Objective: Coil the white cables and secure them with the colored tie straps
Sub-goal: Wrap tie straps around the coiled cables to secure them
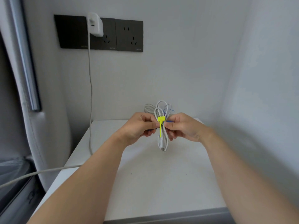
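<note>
- While both arms reached forward over the table, the left hand [140, 126] was curled nearly closed, its thumb and fingers pinching the left side of a coiled white cable [162, 126] at its middle.
- The right hand [182, 126] was likewise curled, its fingertips pinched on the right side of the same bundle, so the two hands met almost knuckle to knuckle around it.
- A yellow tie strap [161, 122] sat across the front of the bundle between the hands, its flat tag on top and its thin tail hanging straight down.
- A blue tie strap [168, 121] showed in small pieces at the fingers of both hands; how it wrapped the cable could not be told.
- The bundle was held upright in the air above the white table [161, 183], with loops rising above the hands and a plug end dangling below them.
- Another coiled white cable [148, 108] lay at the back of the table, behind the hands, near the wall.
- On the wall, a white charger [95, 24] sat in a dark socket panel [129, 35], its cord [89, 94] dropping down beside the table's left edge.
</note>
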